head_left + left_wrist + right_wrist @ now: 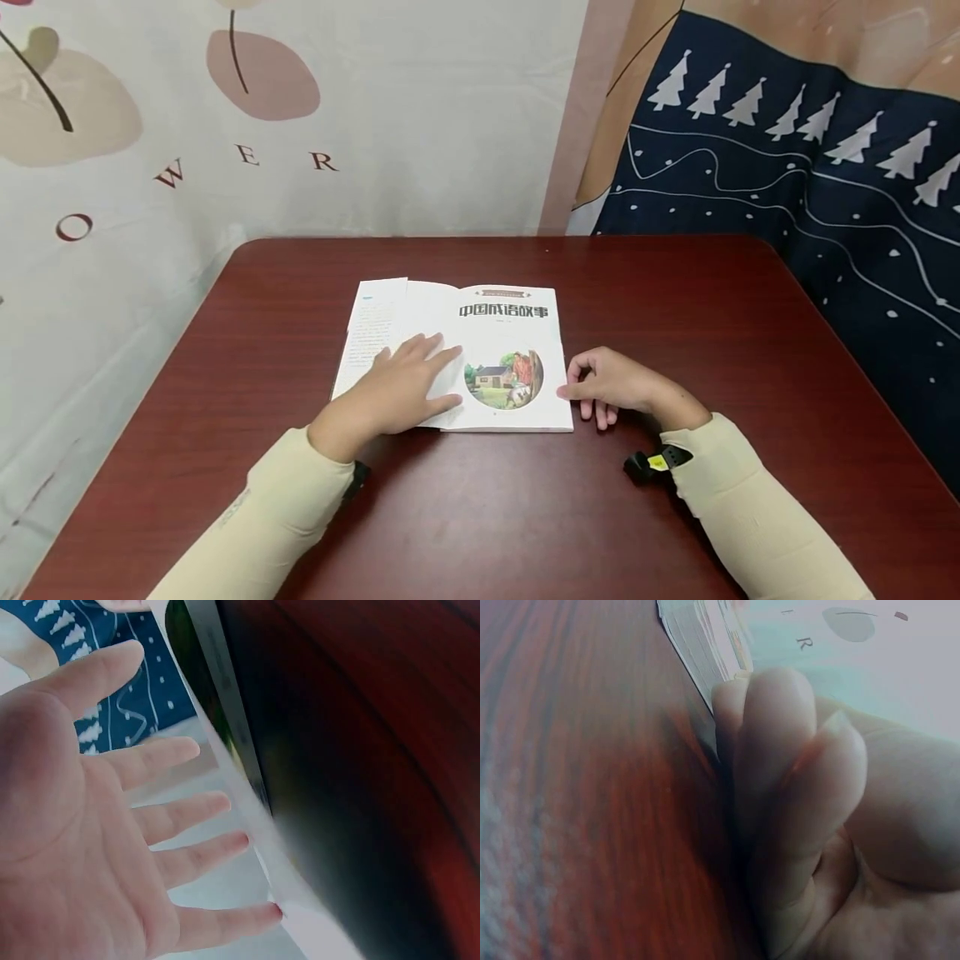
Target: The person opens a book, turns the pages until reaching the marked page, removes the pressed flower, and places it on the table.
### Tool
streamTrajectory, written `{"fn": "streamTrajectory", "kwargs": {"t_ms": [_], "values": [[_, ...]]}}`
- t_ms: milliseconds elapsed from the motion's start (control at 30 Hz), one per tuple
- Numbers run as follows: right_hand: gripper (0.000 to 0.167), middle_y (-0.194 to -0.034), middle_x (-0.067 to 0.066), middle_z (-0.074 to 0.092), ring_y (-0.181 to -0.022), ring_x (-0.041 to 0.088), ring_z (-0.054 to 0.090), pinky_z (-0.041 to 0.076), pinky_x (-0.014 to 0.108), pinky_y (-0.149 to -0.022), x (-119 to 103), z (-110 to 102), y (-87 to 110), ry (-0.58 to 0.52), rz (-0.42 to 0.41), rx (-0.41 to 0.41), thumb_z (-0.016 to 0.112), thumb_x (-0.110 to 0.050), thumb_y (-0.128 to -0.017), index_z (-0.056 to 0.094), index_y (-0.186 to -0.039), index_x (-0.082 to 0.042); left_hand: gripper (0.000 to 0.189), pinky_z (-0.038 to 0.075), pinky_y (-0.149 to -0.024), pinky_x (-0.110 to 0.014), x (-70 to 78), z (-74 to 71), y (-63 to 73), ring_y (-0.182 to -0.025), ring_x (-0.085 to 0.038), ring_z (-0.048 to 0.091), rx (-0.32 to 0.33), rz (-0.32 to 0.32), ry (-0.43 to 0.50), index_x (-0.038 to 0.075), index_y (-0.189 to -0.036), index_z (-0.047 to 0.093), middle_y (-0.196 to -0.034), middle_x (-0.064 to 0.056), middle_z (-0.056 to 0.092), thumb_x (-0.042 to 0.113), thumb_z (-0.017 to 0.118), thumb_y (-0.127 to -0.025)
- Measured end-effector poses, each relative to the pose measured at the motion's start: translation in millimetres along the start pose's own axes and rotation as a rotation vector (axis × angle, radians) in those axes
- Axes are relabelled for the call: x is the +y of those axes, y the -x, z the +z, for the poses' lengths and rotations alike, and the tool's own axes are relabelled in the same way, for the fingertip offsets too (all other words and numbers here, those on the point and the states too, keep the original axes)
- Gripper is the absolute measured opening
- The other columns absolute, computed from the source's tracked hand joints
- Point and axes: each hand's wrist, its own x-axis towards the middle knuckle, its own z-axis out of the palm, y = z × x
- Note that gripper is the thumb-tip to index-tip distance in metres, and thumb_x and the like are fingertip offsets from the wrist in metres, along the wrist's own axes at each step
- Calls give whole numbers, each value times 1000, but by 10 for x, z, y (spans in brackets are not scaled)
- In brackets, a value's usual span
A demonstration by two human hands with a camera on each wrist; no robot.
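An open picture book [513,333] lies flat on the table, its right page carrying large Chinese characters and a round picture of a house and a figure. My left hand [405,383] rests across the left page, fingers spread and nearly straight; its palm and spread fingers [180,817] fill much of the left wrist view. At the right page's outer edge, my right hand [611,383] pinches the book with thumb and curled index finger. The right wrist view shows its curled fingers [780,765] beside the page block [697,645].
The dark red wooden table [480,517] extends around the book. A printed flap [371,329] sticks out at the book's left side. Behind stand a pale patterned curtain [420,125] and a navy cloth [750,183] with white trees. A black strap [648,465] hangs by the right wrist.
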Motion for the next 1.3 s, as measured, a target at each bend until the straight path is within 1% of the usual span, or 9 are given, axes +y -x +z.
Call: {"fn": "streamTrajectory", "kwargs": {"t_ms": [167,233,400,500,667,967,1067,1300], "values": [[29,-58,8,65,-38,13,59,48,27,-38,13,2,-6,-10,-10,-2,74,-25,-90,58,-89,-1,78,15,-112,-77,182,80,-124,-154,-37,21,-43,46,17,27,-156,36,-165,-10,28,57,65,-90],[29,-58,7,65,-39,13,59,48,27,-38,19,4,-10,-14,-12,-6,74,-25,-90,57,-89,0,83,14,-111,-78,232,110,-159,-154,-36,21,-51,62,12,29,-157,35,-165,-9,27,60,67,-87],[29,-58,7,65,-38,13,59,48,27,-38,24,8,-17,-20,-19,-6,74,-24,-90,57,-88,0,95,15,-109,-80,297,149,-199,-153,-36,21,-64,85,6,32,-157,33,-166,-9,24,65,75,-77],[28,-57,7,65,-38,13,59,47,26,-37,24,12,-16,-20,-22,-2,73,-24,-90,57,-88,-1,99,15,-109,-81,312,148,-204,-154,-37,20,-83,89,10,33,-157,33,-167,-10,22,64,78,-75],[27,-57,7,64,-37,13,58,46,26,-36,24,22,-10,-24,-24,0,72,-23,-92,57,-88,-1,92,15,-109,-81,319,151,-214,-155,-36,18,-102,83,12,33,-156,35,-167,-9,22,60,77,-79],[25,-58,8,65,-38,16,59,48,28,-37,9,3,-34,-23,-27,15,66,-24,-96,55,-93,-2,83,16,-110,-79,325,160,-233,-155,-35,16,-93,53,5,35,-155,37,-167,-9,21,61,71,-83],[25,-58,8,65,-38,16,59,48,28,-37,-2,3,-32,-31,-24,16,64,-24,-98,53,-94,-2,83,17,-110,-79,326,156,-235,-156,-34,15,-92,45,3,35,-155,36,-167,-9,21,62,70,-84],[26,-58,9,65,-37,16,59,47,28,-37,-13,-1,-5,-37,-13,8,62,-25,-99,52,-95,-2,84,18,-110,-78,333,149,-231,-155,-33,17,-95,53,-11,35,-155,37,-167,-8,21,62,71,-83]]}}
